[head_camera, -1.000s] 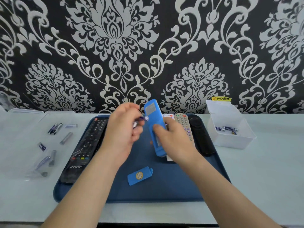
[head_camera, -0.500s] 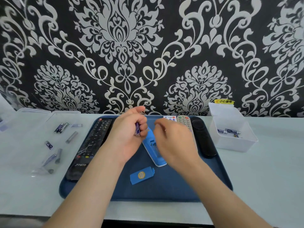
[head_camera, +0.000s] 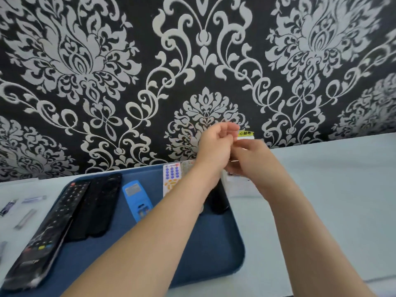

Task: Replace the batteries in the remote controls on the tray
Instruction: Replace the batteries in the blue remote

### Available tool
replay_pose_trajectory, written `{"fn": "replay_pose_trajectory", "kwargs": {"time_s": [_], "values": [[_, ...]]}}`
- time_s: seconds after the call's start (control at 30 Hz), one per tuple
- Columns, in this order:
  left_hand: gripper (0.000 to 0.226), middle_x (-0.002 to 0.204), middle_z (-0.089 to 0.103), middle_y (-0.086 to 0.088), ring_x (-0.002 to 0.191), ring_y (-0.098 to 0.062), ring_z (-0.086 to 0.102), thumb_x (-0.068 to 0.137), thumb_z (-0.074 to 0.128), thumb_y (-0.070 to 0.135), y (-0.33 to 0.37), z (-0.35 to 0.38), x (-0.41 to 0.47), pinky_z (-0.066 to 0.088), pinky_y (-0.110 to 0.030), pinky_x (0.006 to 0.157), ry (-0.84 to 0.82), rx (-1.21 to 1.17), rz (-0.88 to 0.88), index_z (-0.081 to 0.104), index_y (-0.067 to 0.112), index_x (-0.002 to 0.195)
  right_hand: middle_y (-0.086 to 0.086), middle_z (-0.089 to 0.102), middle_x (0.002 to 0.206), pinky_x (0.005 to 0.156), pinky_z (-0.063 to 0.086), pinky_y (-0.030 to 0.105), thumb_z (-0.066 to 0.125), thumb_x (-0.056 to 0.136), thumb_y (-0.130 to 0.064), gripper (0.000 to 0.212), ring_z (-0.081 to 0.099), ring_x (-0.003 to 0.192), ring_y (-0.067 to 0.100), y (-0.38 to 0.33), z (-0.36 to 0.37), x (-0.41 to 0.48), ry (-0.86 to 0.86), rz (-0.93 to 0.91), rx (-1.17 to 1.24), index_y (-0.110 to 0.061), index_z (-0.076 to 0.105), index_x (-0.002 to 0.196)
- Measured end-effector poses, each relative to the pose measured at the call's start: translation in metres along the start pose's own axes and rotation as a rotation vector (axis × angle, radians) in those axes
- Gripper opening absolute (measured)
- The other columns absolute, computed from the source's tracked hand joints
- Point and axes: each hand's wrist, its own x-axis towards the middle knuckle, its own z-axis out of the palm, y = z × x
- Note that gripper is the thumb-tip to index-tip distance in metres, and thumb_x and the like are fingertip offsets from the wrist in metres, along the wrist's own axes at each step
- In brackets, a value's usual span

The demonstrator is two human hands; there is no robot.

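Both hands hover close together over the white box (head_camera: 240, 188) just right of the blue tray (head_camera: 214, 254). My left hand (head_camera: 214, 146) has its fingers curled, and my right hand (head_camera: 251, 163) touches it from the right. Motion blur hides whatever is between the fingers. The blue remote (head_camera: 137, 198) lies back side up on the tray with its battery bay uncovered. Two black remotes (head_camera: 53, 228) (head_camera: 98, 206) lie at the tray's left. A white remote (head_camera: 171, 176) with blue buttons and another black remote (head_camera: 217, 199) lie under my left forearm.
Loose batteries (head_camera: 27, 217) lie on the white table left of the tray. A yellow label (head_camera: 245, 133) sits on the patterned wall behind the box. The white tabletop (head_camera: 332, 189) stretches to the right.
The blue remote has been laid down on the tray. Both hands have moved right and back from the tray's middle to above the white box. The camera has swung right.
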Motion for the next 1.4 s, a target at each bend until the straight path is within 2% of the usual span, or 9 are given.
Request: {"fn": "replay_pose_trajectory", "kwargs": {"time_s": [0.13, 0.23, 0.4, 0.47, 0.7, 0.83, 1.03, 1.2, 1.4], "values": [[0.03, 0.094, 0.066, -0.003, 0.096, -0.018, 0.062, 0.089, 0.043, -0.004, -0.009, 0.013, 0.006, 0.047, -0.027, 0.083, 0.003, -0.074, -0.074, 0.065, 0.016, 0.089, 0.009, 0.067, 0.093, 0.071, 0.047, 0.032, 0.044, 0.091, -0.009, 0.027, 0.059, 0.092, 0.031, 0.013, -0.017, 0.009, 0.17, -0.051, -0.491, -0.009, 0.069, 0.1], [0.031, 0.093, 0.066, -0.004, 0.089, -0.015, 0.062, 0.089, 0.04, -0.005, -0.003, 0.002, 0.002, 0.05, -0.033, 0.087, 0.018, -0.025, -0.056, 0.066, 0.013, 0.091, 0.001, 0.07, 0.114, 0.08, 0.048, 0.03, 0.042, 0.093, -0.01, 0.036, 0.062, 0.105, 0.023, 0.011, -0.024, 0.008, 0.284, -0.119, -0.377, -0.017, 0.067, 0.118], [0.036, 0.077, 0.066, -0.003, 0.049, -0.008, 0.051, 0.092, 0.038, -0.004, 0.018, -0.057, -0.015, 0.04, -0.016, 0.044, -0.008, 0.272, 0.032, 0.068, 0.014, 0.085, -0.003, 0.073, 0.083, 0.046, 0.042, 0.013, 0.044, 0.088, -0.004, 0.031, 0.068, 0.073, 0.013, 0.003, 0.003, 0.004, 0.164, -0.17, -0.154, -0.015, 0.069, 0.102], [0.043, 0.077, 0.064, -0.003, 0.041, -0.003, 0.044, 0.09, 0.036, -0.009, 0.024, -0.093, -0.026, 0.035, -0.014, 0.042, 0.009, 0.436, 0.06, 0.068, 0.018, 0.083, -0.005, 0.072, 0.078, 0.05, 0.043, 0.012, 0.048, 0.089, -0.003, 0.027, 0.063, 0.064, 0.006, -0.004, 0.028, -0.004, 0.054, -0.242, -0.191, -0.017, 0.069, 0.098], [0.062, 0.091, 0.069, 0.004, 0.085, -0.017, 0.062, 0.067, 0.035, -0.017, 0.031, -0.246, -0.072, 0.053, -0.034, 0.081, 0.189, 0.802, 0.032, 0.065, 0.037, 0.067, -0.005, 0.074, 0.098, 0.075, 0.044, 0.01, 0.056, 0.091, -0.009, 0.023, 0.066, 0.088, 0.011, -0.023, 0.144, -0.044, -0.302, -0.477, -0.417, -0.018, 0.073, 0.104], [0.043, 0.083, 0.067, 0.014, 0.08, -0.004, 0.063, 0.08, 0.046, -0.011, 0.044, -0.321, -0.103, 0.048, -0.019, 0.072, 0.34, 0.958, -0.066, 0.068, 0.025, 0.081, -0.002, 0.07, 0.116, 0.096, 0.045, 0.028, 0.045, 0.094, -0.008, 0.033, 0.061, 0.109, 0.016, -0.038, 0.212, -0.059, -0.49, -0.577, -0.535, -0.019, 0.069, 0.116], [0.022, 0.095, 0.073, 0.003, 0.09, -0.019, 0.065, 0.083, 0.062, 0.009, 0.035, -0.398, -0.122, 0.052, -0.031, 0.082, 0.273, 1.356, -0.233, 0.075, 0.026, 0.087, 0.004, 0.062, 0.132, 0.094, 0.043, 0.031, 0.04, 0.096, -0.012, 0.039, 0.055, 0.118, 0.026, -0.066, 0.292, -0.058, -0.614, -0.66, -0.779, -0.02, 0.06, 0.129], [0.021, 0.093, 0.07, -0.005, 0.089, -0.028, 0.062, 0.087, 0.052, 0.017, 0.013, -0.414, -0.112, 0.047, -0.031, 0.068, 0.165, 1.622, -0.18, 0.072, 0.022, 0.09, 0.006, 0.061, 0.129, 0.099, 0.041, 0.038, 0.043, 0.095, -0.019, 0.037, 0.043, 0.125, 0.027, -0.077, 0.345, -0.049, -0.603, -0.7, -0.985, -0.022, 0.06, 0.128], [0.025, 0.111, 0.061, -0.007, 0.119, -0.023, 0.046, 0.09, 0.046, 0.012, -0.003, -0.41, -0.095, 0.045, -0.034, 0.08, 0.04, 1.754, -0.269, 0.064, 0.019, 0.107, 0.011, 0.058, 0.121, 0.087, 0.037, 0.039, 0.046, 0.094, -0.019, 0.029, 0.042, 0.123, 0.029, -0.085, 0.387, -0.04, -0.558, -0.729, -1.37, -0.011, 0.055, 0.121]]}}
